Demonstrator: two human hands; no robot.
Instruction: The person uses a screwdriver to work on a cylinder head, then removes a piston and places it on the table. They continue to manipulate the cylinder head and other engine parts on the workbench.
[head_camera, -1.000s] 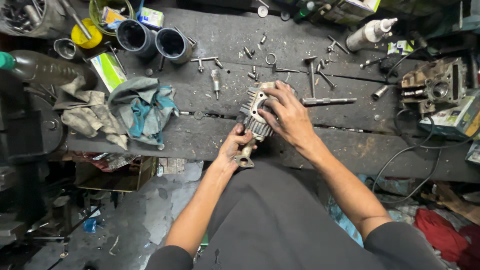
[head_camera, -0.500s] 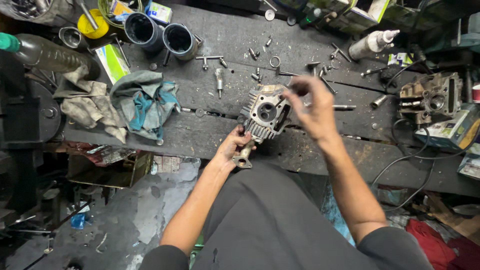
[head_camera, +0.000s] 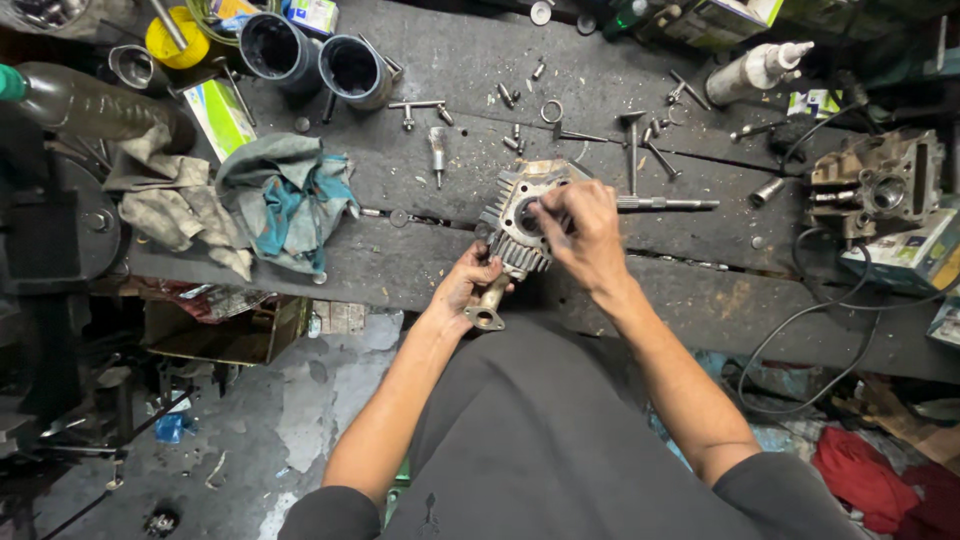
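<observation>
A finned metal cylinder head (head_camera: 516, 225) with a short intake pipe sits at the front edge of a dark wooden workbench (head_camera: 400, 270). My left hand (head_camera: 466, 285) grips it from below, around the pipe and lower fins. My right hand (head_camera: 580, 235) rests on top of it, fingertips pinched at the round opening in its face; whether they hold a small part I cannot tell.
Bolts, valves and a ring (head_camera: 551, 110) lie scattered behind. Rags (head_camera: 285, 200) lie at left, two dark cups (head_camera: 310, 55) and a yellow tub (head_camera: 172, 38) at back left. A white bottle (head_camera: 755, 68) and another engine part (head_camera: 875, 185) sit at right.
My right hand lifted off the cylinder head, reached up past it, then came back down with fingertips at its opening. The head was tilted so its face shows. My left hand kept its grip.
</observation>
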